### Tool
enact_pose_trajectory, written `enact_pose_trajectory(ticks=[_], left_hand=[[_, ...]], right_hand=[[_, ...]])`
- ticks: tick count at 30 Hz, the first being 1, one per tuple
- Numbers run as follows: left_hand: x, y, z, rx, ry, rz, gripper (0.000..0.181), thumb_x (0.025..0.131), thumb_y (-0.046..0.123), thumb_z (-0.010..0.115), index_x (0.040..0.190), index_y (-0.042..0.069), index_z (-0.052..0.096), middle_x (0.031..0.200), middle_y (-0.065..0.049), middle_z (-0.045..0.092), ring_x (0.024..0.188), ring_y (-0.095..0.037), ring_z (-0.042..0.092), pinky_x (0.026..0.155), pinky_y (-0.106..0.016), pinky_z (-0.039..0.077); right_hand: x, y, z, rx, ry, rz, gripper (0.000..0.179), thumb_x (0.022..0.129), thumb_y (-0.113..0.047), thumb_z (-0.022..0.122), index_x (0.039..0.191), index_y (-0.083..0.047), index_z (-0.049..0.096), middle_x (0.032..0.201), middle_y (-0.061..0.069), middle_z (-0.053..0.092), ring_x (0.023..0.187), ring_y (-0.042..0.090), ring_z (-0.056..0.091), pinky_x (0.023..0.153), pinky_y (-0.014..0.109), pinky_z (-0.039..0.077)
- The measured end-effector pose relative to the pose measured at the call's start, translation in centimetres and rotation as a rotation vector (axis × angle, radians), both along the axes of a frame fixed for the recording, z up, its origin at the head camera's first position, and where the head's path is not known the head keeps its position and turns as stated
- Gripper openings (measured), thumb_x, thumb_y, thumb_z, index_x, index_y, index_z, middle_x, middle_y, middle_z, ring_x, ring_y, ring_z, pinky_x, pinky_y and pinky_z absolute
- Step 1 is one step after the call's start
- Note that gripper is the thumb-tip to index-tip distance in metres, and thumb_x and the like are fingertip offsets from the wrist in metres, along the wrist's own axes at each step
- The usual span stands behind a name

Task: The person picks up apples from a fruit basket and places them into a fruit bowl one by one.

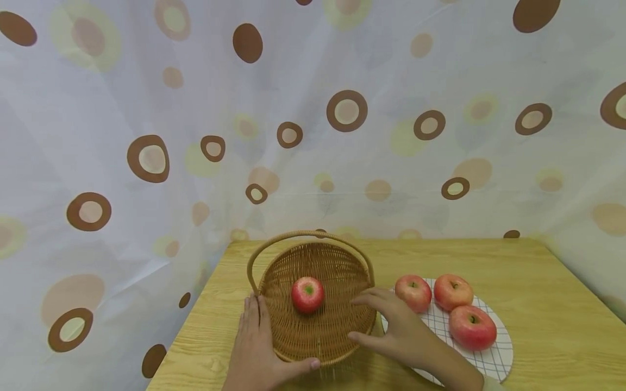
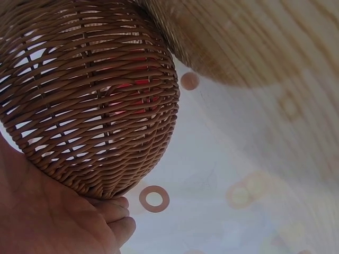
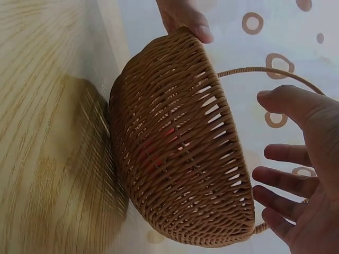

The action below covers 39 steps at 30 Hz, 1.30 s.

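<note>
A brown wicker basket [image 1: 337, 326] with an arched handle [image 1: 313, 233] stands on the table, one red apple [image 1: 307, 295] inside it. My left hand [image 1: 256, 347] rests against its left rim, fingers extended along the side and thumb spread along the front edge. In the left wrist view, the left palm [image 2: 58, 217] lies close against the weave. My right hand [image 1: 396, 326] hovers at the basket's right rim, fingers spread and nothing in them. The right wrist view shows those fingers [image 3: 286, 182] apart beside the rim, with the apple a red patch through the weave.
A round white plate with a grid pattern [image 1: 499, 361] sits right of the basket, partly under my right forearm. It bears three red apples [image 1: 472, 327]. The wooden table [image 1: 552, 304] meets a patterned curtain [image 1: 391, 81] at the back and left.
</note>
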<state>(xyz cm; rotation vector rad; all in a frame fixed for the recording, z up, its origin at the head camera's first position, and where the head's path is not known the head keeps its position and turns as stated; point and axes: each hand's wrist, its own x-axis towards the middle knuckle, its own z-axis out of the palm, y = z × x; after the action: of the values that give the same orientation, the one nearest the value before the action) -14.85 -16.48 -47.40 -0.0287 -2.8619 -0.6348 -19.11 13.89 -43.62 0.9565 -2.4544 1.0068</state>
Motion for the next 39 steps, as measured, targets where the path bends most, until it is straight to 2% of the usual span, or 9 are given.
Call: enact_pose_trajectory(ticks=[9,15,19,27,32,39], left_hand=[[-0.1,0.0,0.1,-0.016,0.01,0.002,0.162,0.06,0.098,0.071,0.168,-0.005,0.01,0.175,-0.032,0.002,0.163,-0.051,0.008,0.127,-0.067,0.028],[0.0,0.1,0.1,-0.004,0.009,0.003,0.162,0.059,0.098,0.073,0.168,-0.005,0.011,0.175,-0.031,0.0,0.163,-0.05,0.005,0.127,-0.066,0.027],[0.0,0.1,0.2,0.0,0.01,0.001,0.162,0.059,0.098,0.073,0.168,-0.005,0.011,0.176,-0.03,-0.001,0.164,-0.049,0.005,0.127,-0.066,0.027],[0.0,0.2,0.4,-0.02,-0.002,0.006,0.162,0.059,0.099,0.07,0.168,-0.006,0.012,0.175,-0.031,0.001,0.163,-0.051,0.006,0.127,-0.066,0.027],[0.0,0.3,0.4,-0.016,0.003,0.005,0.162,0.059,0.1,0.07,0.167,-0.006,0.013,0.175,-0.031,0.002,0.163,-0.05,0.006,0.127,-0.066,0.027],[0.0,0.2,0.4,0.0,0.002,0.007,0.162,0.059,0.1,0.07,0.168,-0.005,0.012,0.175,-0.032,0.002,0.163,-0.051,0.007,0.127,-0.067,0.026]], right_hand=[[-0.5,-1.5,-0.2,0.017,-0.011,0.04,0.049,0.086,-0.039,0.09,0.129,-0.027,0.071,0.131,-0.013,0.066,0.122,0.016,0.065,0.099,0.049,0.061],[-1.0,-2.6,0.0,0.04,-0.01,0.057,0.047,0.089,-0.05,0.085,0.129,-0.028,0.071,0.13,-0.012,0.068,0.123,0.016,0.066,0.1,0.049,0.06],[-1.4,-3.2,0.1,0.049,0.002,0.083,0.046,0.089,-0.047,0.085,0.127,-0.024,0.073,0.128,-0.009,0.07,0.121,0.017,0.066,0.1,0.05,0.06],[-2.4,-4.2,0.0,0.052,-0.08,0.102,0.045,0.088,-0.045,0.086,0.126,-0.024,0.073,0.124,-0.012,0.069,0.121,0.016,0.066,0.1,0.048,0.06],[-3.0,-4.7,0.0,0.068,-0.091,0.116,0.046,0.09,-0.046,0.084,0.127,-0.021,0.072,0.127,-0.005,0.07,0.121,0.021,0.067,0.1,0.051,0.059],[-3.6,-5.3,0.1,0.085,-0.095,0.133,0.046,0.093,-0.038,0.083,0.13,-0.013,0.071,0.128,-0.002,0.071,0.124,0.026,0.066,0.105,0.054,0.057]])
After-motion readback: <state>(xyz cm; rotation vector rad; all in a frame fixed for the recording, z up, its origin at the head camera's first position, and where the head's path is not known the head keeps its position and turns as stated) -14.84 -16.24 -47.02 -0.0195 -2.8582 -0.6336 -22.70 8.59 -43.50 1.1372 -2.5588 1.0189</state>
